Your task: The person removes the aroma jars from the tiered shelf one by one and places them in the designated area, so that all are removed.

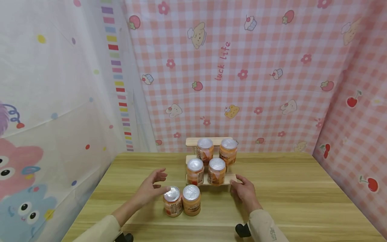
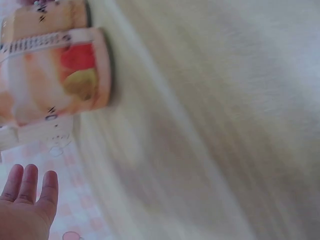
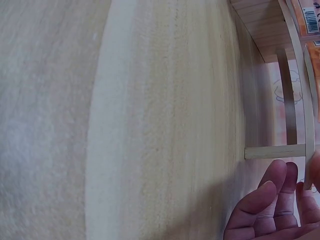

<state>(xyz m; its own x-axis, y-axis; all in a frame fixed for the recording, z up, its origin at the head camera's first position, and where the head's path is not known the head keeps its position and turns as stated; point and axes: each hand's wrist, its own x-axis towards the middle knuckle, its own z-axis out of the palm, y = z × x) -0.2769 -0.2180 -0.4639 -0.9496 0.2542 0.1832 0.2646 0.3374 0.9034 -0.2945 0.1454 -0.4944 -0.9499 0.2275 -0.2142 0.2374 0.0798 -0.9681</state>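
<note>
Two orange cans with silver lids, a left one (image 1: 173, 205) and a right one (image 1: 192, 204), stand side by side on the table. My left hand (image 1: 152, 187) is beside the left can, its thumb close to the lid and its fingers loosely spread. A stepped wooden rack (image 1: 231, 179) stands behind. Its lowest step bears two similar cans, one left (image 1: 195, 174) and one right (image 1: 216, 174); two more, left (image 1: 205, 153) and right (image 1: 228, 154), stand higher behind them. My right hand (image 1: 244, 192) pinches the right end of the lowest step between thumb and fingers.
The wooden table (image 1: 290, 198) extends to both sides of the rack. A pink checked cloth (image 1: 266, 90) hangs behind it, and a white patterned sheet (image 1: 60, 84) hangs at the left. The rack's top board (image 1: 191, 142) is at the back.
</note>
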